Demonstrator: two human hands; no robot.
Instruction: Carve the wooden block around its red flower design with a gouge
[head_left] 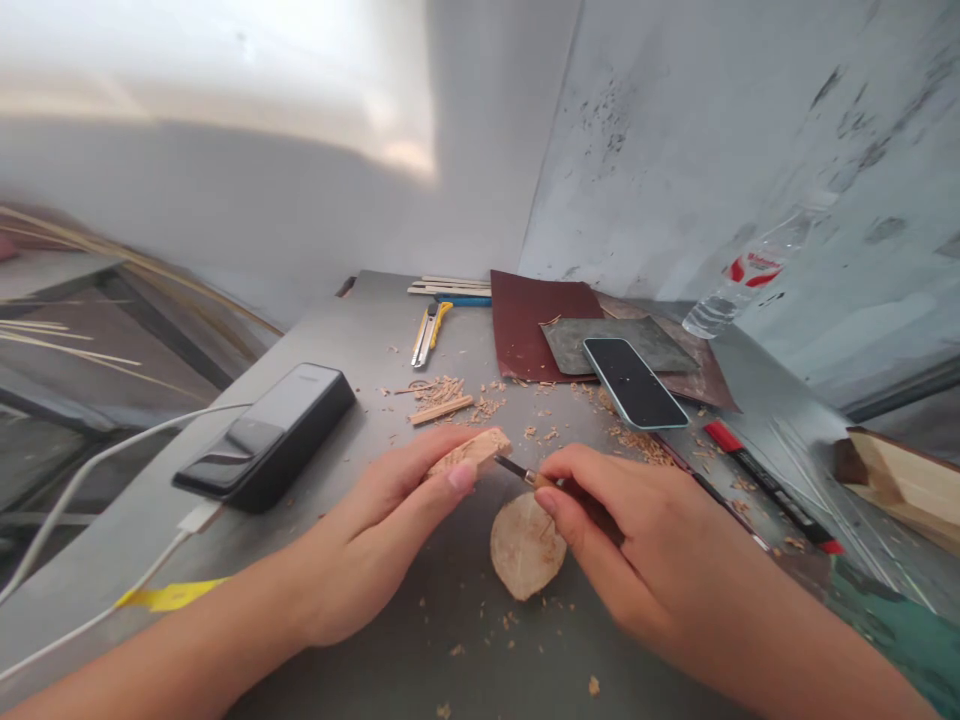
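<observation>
My left hand (390, 520) is closed around a small pale piece of wood (480, 450), its surface roughly cut, with the thumb on top. In my right hand (622, 530) is a carving tool (517, 468) with a dark metal blade; the fingers wrap its handle, which is partly hidden. The blade's tip is at the right end of the wood, and I cannot tell whether it touches. Below the two hands a round slice of wood (527, 550) lies on the grey table (405, 640). Wood shavings (446, 393) are scattered around.
A black power bank (277, 430) with a white cable stands at left. Farther back lie a yellow utility knife (430, 332), sandpaper sheets (532, 325) and a phone (636, 382). A red-and-black marker (772, 485) lies at right. A water bottle (750, 275) stands by the wall.
</observation>
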